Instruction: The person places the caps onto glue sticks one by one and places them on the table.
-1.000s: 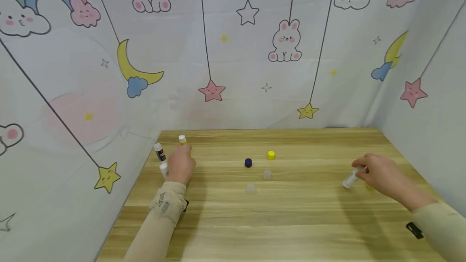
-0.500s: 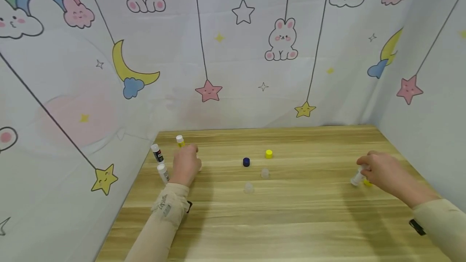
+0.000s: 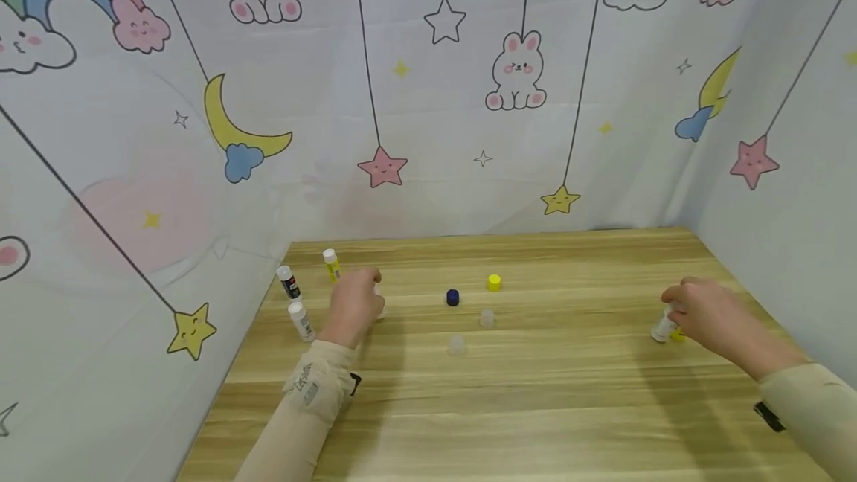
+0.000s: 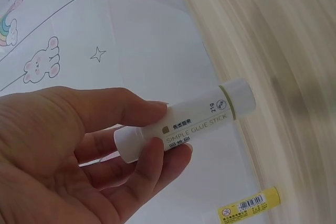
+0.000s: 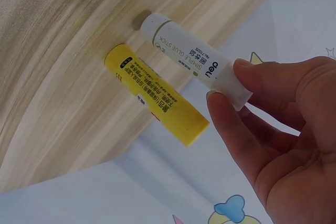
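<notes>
My left hand (image 3: 355, 307) grips a white glue stick (image 4: 197, 121) near one end, thumb on one side and fingers on the other. On the right, thumb and fingers of my right hand (image 3: 706, 326) pinch the top of another white glue stick (image 5: 189, 56). Its lower end is close to the tabletop. Right beside it, a yellow glue stick (image 5: 155, 93) stands on the wood, mostly hidden behind my hand in the head view. Left of my left hand stand three more: a yellow one (image 3: 332, 266), a black-labelled one (image 3: 289, 283) and a white one (image 3: 301, 320).
Mid-table sit a dark blue cap (image 3: 452, 297), a yellow cap (image 3: 494, 283) and two translucent caps, one farther back (image 3: 487, 317) and one nearer (image 3: 457, 345). Patterned white cloth (image 3: 455, 110) hangs behind and along both sides of the wooden table (image 3: 535, 407).
My left hand has drawn away rightward from the group of glue sticks, carrying a white one. The white glue stick in my right hand has gone from tilted to more upright, nearer the yellow one.
</notes>
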Action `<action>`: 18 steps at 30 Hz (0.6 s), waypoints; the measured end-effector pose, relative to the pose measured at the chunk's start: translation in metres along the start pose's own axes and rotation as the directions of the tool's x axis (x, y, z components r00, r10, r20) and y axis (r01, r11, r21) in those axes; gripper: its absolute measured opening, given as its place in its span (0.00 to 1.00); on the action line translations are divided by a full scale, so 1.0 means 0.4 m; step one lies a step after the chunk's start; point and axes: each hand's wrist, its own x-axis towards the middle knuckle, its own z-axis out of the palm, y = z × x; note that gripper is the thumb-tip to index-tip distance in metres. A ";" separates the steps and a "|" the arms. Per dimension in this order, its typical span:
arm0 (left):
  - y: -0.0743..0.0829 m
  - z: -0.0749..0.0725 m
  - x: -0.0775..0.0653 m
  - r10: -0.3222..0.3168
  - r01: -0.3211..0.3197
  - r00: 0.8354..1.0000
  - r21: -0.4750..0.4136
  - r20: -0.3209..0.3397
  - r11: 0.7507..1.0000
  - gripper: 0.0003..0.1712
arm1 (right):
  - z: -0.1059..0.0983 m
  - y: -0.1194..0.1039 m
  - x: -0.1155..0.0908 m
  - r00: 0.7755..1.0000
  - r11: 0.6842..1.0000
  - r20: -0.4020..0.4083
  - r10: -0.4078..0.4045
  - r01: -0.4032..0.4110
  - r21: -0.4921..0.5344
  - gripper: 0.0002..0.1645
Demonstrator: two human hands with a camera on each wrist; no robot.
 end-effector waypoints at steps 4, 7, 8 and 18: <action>0.016 -0.002 -0.005 0.046 -0.047 0.999 -0.017 -0.025 0.999 0.19 | 0.002 0.003 0.000 1.000 1.000 -0.007 -0.004 0.004 0.009 0.13; 0.029 -0.004 -0.008 0.062 -0.064 0.997 -0.032 -0.049 0.997 0.18 | 0.005 0.005 0.000 1.000 1.000 -0.011 -0.011 0.011 0.015 0.13; 0.032 -0.005 -0.009 0.062 -0.064 0.997 -0.034 -0.053 0.997 0.17 | 0.006 0.006 0.000 1.000 1.000 -0.011 -0.013 0.013 0.016 0.13; 0.050 -0.008 -0.020 0.074 -0.080 0.992 -0.051 -0.100 0.996 0.15 | 0.017 0.012 0.000 0.999 1.000 -0.031 -0.030 0.030 0.002 0.12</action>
